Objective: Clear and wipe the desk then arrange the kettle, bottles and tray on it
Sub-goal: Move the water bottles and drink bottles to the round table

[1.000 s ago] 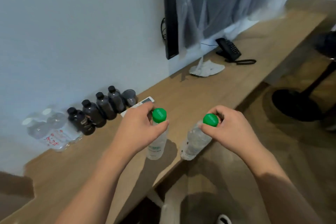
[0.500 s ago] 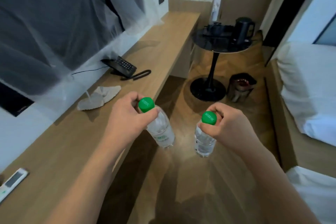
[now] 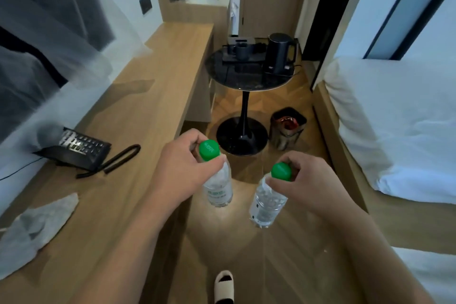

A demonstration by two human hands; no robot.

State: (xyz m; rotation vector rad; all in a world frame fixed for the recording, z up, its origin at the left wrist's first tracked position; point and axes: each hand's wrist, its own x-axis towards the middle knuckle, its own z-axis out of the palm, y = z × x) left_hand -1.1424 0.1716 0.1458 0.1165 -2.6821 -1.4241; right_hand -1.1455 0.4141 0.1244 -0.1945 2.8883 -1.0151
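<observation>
Head view takes in the long wooden desk [image 3: 148, 116] along the left wall and a white bed [image 3: 394, 126] on the right. Between them stands a round black side table [image 3: 246, 81] carrying the black kettle [image 3: 280, 53] and a dark tray [image 3: 240, 58] with a cup on it. A telephone [image 3: 79, 150] and a crumpled cloth [image 3: 37, 224] lie on the desk, and a small bin [image 3: 287, 127] sits on the floor by the table's foot.

Both bottles hang in the air over the floor, just off the desk's front edge. The left hand [image 3: 182, 175] has fingers and thumb clamped around the neck of the left bottle [image 3: 218, 187], under its green cap. The right hand [image 3: 313, 182] pinches the right bottle [image 3: 267, 202] the same way at its cap, and that bottle tilts slightly.

They look like small, clear plastic water bottles, probably full: light enough for one hand, but thin-walled and likely to give under a squeeze. The ridged cap and stiff neck seem the surest hold, though hanging from there they may swing.
</observation>
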